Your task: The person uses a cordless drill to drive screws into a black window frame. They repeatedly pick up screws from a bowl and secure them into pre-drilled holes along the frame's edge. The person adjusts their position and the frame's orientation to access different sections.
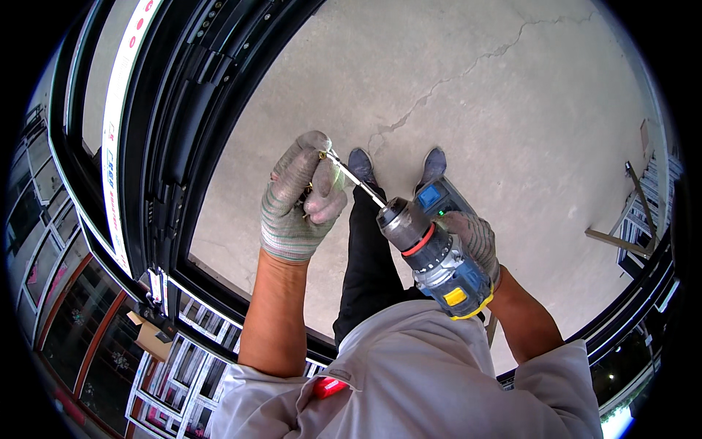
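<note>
My right hand (477,240), in a grey knit glove, is wrapped round the handle of a blue and black cordless drill (439,267) with a yellow patch and a red ring. A long thin driver bit (362,184) runs from its chuck up and left to my left hand (296,201). That hand wears a striped knit glove, and its fingers are curled closed at the bit's tip. Small brass-coloured bits of metal, which look like screws (322,155), show between the fingers. Most of them are hidden by the glove.
A tall black metal frame (183,139) with a white printed strip (117,132) curves along the left. Stacked white frames (186,388) and a cardboard box (151,336) lie behind it. More frame pieces (643,205) stand at the right. My shoes (433,164) rest on cracked concrete.
</note>
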Demonstrator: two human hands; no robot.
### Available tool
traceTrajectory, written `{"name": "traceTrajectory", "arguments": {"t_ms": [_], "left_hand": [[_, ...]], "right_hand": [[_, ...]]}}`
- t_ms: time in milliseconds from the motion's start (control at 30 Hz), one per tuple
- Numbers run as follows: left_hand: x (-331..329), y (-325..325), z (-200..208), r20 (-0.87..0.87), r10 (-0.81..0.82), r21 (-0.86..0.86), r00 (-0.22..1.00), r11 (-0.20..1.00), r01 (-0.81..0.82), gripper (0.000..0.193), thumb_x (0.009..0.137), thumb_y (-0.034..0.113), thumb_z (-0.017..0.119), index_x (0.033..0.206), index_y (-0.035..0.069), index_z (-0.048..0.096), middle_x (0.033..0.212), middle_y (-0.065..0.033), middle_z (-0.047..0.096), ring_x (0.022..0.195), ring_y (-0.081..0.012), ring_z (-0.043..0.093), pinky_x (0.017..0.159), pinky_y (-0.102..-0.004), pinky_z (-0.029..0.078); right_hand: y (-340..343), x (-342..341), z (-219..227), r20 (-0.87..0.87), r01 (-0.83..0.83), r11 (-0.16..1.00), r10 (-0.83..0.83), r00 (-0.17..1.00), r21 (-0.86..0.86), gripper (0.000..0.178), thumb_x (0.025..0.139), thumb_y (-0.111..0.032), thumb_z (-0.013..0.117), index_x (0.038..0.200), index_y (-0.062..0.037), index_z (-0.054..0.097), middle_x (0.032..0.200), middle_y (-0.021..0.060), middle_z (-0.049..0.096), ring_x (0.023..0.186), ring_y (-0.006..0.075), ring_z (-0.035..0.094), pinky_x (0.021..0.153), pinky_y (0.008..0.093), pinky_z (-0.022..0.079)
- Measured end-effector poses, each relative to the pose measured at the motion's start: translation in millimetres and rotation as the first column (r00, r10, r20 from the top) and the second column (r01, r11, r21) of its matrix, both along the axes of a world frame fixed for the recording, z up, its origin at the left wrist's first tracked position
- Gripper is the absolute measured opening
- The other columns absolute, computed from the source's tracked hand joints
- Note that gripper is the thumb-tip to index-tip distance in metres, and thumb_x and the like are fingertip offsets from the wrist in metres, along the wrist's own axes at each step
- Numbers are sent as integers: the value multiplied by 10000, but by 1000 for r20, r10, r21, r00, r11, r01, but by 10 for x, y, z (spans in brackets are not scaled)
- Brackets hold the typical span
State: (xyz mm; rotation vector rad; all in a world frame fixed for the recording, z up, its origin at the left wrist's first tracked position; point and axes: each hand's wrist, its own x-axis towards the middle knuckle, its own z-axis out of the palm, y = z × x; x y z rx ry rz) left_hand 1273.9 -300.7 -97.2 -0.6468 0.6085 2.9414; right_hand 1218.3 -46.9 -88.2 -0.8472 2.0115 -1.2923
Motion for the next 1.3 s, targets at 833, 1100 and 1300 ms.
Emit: {"name": "traceTrajectory", "arguments": {"t_ms": [833,1100,1300], "left_hand": [[-20,-388,257,325,-261,-609,909,677,412,264,926,245,656,996,-7,618,583,40,435,463,-34,305,441,-218,216],[-180,-428,307,323,-216,-626,921,682,380,267,950,259,637,1008,-1,617,571,36,437,453,-38,306,434,-219,206],[-256,-388,213,202,-121,-441,972,875,201,290,998,286,570,1043,0,587,568,2,476,431,-51,316,405,-219,224]], "right_hand": [[153,-155,-161,48,-144,981,152,987,-128,484,646,-257,852,1042,-99,623,860,40,642,740,251,653,651,355,526],[-35,-39,-107,246,-68,985,27,969,157,190,685,-84,727,847,-76,630,744,67,649,657,271,631,622,351,513],[-234,101,-354,115,22,996,-12,993,-90,434,720,-332,792,1045,-89,640,896,92,665,796,296,659,696,405,524]]}}
